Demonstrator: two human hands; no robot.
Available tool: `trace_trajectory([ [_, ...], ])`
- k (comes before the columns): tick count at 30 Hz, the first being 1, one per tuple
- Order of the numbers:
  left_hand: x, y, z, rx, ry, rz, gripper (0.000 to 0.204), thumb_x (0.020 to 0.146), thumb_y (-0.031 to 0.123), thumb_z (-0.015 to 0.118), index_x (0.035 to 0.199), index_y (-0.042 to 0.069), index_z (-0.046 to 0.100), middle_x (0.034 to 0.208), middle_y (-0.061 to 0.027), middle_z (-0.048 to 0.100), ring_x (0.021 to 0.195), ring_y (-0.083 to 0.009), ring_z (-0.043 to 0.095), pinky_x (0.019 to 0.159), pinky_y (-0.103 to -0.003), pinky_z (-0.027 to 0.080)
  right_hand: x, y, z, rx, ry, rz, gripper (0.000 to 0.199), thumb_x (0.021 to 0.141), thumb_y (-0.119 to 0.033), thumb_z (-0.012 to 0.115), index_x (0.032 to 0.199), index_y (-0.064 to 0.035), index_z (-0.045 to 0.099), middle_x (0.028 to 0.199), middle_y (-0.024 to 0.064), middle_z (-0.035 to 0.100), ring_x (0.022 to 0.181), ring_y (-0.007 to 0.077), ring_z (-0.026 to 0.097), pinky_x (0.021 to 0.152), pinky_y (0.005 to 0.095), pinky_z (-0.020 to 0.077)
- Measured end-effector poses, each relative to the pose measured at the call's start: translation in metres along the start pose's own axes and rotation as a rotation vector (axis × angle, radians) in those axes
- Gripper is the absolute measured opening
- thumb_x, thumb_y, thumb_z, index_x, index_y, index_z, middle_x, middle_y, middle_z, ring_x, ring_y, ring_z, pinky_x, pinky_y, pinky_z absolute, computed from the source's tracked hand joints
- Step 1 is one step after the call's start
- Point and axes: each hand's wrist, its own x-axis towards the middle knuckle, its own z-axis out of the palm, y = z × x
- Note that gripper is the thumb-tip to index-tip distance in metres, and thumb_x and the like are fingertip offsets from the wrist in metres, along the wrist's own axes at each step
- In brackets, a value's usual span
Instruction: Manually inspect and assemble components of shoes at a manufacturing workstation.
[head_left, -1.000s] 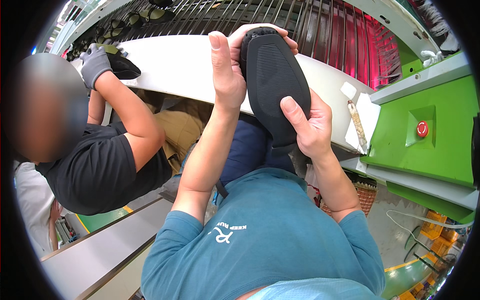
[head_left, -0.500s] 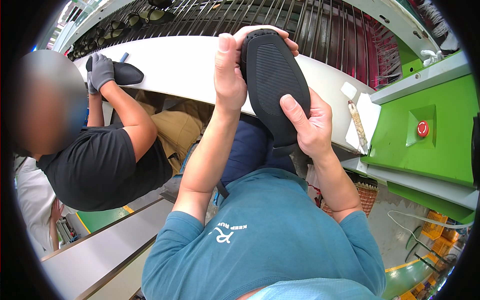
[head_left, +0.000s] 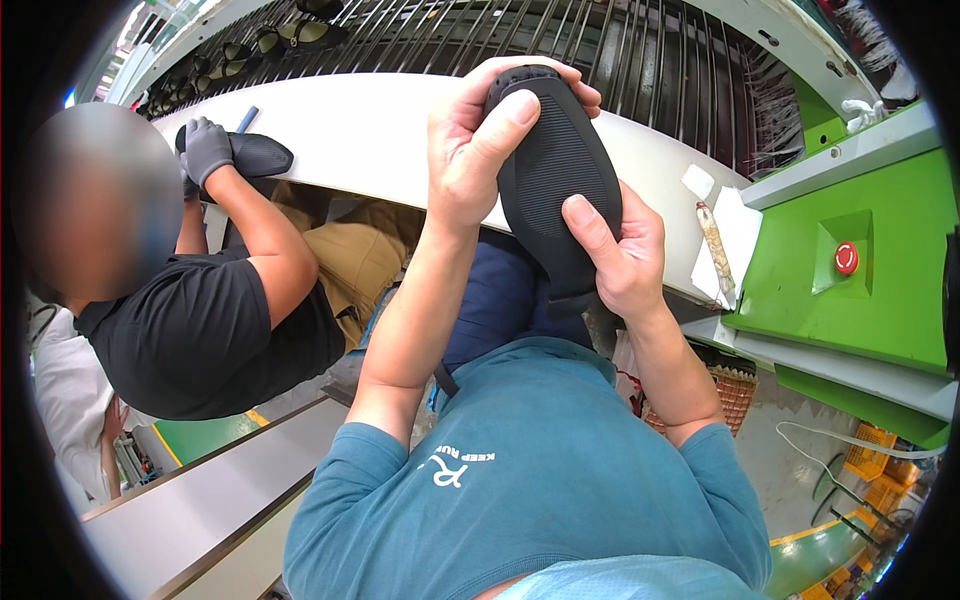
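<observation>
Little has shifted in the past second: both of the person's hands keep the same grip on the black shoe, while the co-worker's gloved hand [head_left: 207,148] at the upper left has slid a second dark shoe [head_left: 252,155] a short way along the white conveyor belt [head_left: 370,130]

Held up in front of the person, the black shoe [head_left: 555,180] shows its ribbed sole to the camera, toe end highest. It hangs in the air above the belt, touching nothing but the two hands. The left hand [head_left: 468,150] wraps around the shoe's left edge near the toe, thumb pressed flat on the sole. The right hand [head_left: 615,255] grips the heel end from the right, thumb on the sole, with its other fingers curling over the toe from behind (only their tips show).

Beyond the belt runs a rack of dark metal bars [head_left: 600,50]. At the right stands a green machine housing [head_left: 860,290] with a round red button [head_left: 846,257]. The person wears a teal shirt [head_left: 530,480]; the co-worker, in a black shirt [head_left: 210,330], sits to the left
</observation>
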Motion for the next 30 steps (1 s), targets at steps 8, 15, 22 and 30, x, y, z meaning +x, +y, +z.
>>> trace_trajectory([
  [8, -0.004, 0.009, 0.009, 0.05, -0.05, 0.061, 0.034, 0.1, 0.018, 0.059, 0.121, -0.007, 0.07, 0.11, -0.0189, 0.077, 0.101, -0.0244, 0.075, 0.094, -0.037, 0.059, 0.014, -0.024, -0.003, -0.062, 0.049, -0.059, 0.024, 0.108, -0.022, 0.067, 0.109, 0.0016, 0.067, 0.091, 0.0008, 0.07, 0.081, 0.0032, 0.062, 0.07, 0.0197, 0.0495],
  [15, -0.018, 0.018, 0.022, 0.168, -0.022, 0.094, 0.032, 0.098, 0.017, 0.062, 0.119, -0.005, 0.072, 0.108, -0.0152, 0.078, 0.098, -0.0222, 0.074, 0.092, -0.035, 0.057, 0.029, -0.054, -0.009, -0.282, 0.042, -0.164, 0.027, 0.107, -0.022, 0.07, 0.089, -0.0024, 0.071, 0.074, -0.0044, 0.066, 0.069, 0.001, 0.056, 0.059, 0.0194, 0.0427],
  [22, -0.022, 0.025, 0.024, 0.251, -0.07, 0.128, 0.027, 0.093, 0.005, 0.063, 0.117, -0.002, 0.073, 0.105, -0.0132, 0.078, 0.093, -0.0198, 0.074, 0.087, -0.032, 0.058, 0.021, -0.061, -0.005, -0.373, 0.038, -0.188, 0.019, 0.104, -0.016, 0.073, 0.093, -0.0007, 0.075, 0.075, 0.0024, 0.073, 0.071, 0.0051, 0.066, 0.062, 0.0217, 0.0506],
  [30, -0.021, 0.03, 0.018, 0.32, -0.065, 0.12, 0.027, 0.094, 0.006, 0.063, 0.118, -0.002, 0.074, 0.103, -0.0136, 0.078, 0.095, -0.0198, 0.075, 0.089, -0.032, 0.058, 0.025, -0.064, 0.0, -0.47, 0.036, -0.214, 0.018, 0.103, -0.015, 0.074, 0.091, -0.0002, 0.075, 0.074, 0.0043, 0.072, 0.068, 0.0061, 0.065, 0.059, 0.0236, 0.05],
])
